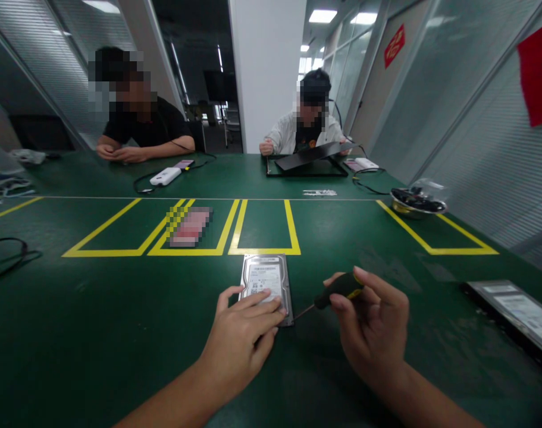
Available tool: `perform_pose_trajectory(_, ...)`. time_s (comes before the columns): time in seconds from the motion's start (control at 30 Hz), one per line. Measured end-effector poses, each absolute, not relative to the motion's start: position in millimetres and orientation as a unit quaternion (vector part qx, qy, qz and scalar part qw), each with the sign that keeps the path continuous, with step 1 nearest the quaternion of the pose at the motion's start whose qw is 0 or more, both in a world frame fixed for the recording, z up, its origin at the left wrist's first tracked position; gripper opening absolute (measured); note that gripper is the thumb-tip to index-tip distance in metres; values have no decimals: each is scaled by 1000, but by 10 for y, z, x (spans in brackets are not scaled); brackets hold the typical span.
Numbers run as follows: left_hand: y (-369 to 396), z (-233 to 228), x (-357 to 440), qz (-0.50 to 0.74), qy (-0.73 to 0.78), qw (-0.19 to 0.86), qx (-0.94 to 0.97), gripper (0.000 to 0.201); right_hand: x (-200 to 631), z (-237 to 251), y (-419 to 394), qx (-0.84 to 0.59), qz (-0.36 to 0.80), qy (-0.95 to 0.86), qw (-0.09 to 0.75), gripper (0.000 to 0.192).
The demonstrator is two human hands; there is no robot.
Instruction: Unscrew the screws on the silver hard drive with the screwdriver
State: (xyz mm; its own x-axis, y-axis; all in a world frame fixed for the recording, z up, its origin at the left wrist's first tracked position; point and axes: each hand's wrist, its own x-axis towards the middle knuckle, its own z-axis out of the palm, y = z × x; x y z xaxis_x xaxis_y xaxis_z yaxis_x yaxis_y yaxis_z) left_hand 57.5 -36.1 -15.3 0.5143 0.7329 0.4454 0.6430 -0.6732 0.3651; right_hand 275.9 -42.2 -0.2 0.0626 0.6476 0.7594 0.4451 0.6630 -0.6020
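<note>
A silver hard drive (pixel 265 273) with a white label lies flat on the green table in front of me. My left hand (pixel 246 327) holds it down: fingers lie across its label, one reaches its left edge, and the thumb is by its near right corner. My right hand (pixel 373 315) grips the dark green and yellow handle of a screwdriver (pixel 331 293) between thumb and fingers. The thin shaft slants down to the left, its tip at the drive's right edge near that corner. Whether the tip touches the drive or a screw, I cannot tell.
A larger hard drive (pixel 516 312) lies at the right. Beyond it stands a shiny bowl (pixel 417 205) of dark parts. Yellow tape (pixel 264 251) marks boxes on the table; a phone-like slab (pixel 190 229) lies in one. Across sit two people, one handling a dark panel (pixel 315 157).
</note>
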Motion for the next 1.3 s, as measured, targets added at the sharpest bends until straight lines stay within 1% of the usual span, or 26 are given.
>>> perform_pose_trajectory(0.4,-357,-157,587,301,400,76,862,34,2768,-20,-430,-391,88,-692,601,61)
perform_pose_trajectory(0.57,-364,-154,590,301,401,75,862,34,2813,12,-431,-372,98,-718,580,65)
perform_pose_trajectory(0.7,-368,-164,592,303,400,70,862,34,2825,183,-454,-343,120,-748,555,53)
perform_pose_trajectory(0.83,-366,-165,586,302,402,73,861,33,2764,456,-494,-331,121,-773,528,39)
perform_pose_trajectory(0.93,-368,-143,582,300,405,77,860,34,2690,690,-525,-336,129,-809,465,29)
perform_pose_trajectory(1.03,-374,-108,582,296,409,86,859,32,2612,911,-538,-331,164,-846,384,24)
perform_pose_trajectory(1.1,-378,-92,581,295,409,91,859,32,2567,1026,-523,-347,173,-854,348,18)
perform_pose_trajectory(1.2,-377,-92,577,291,410,90,860,33,2537,1132,-462,-391,125,-850,331,7)
perform_pose_trajectory(1.3,-371,-114,570,293,410,90,859,35,2574,1168,-391,-421,78,-844,323,9)
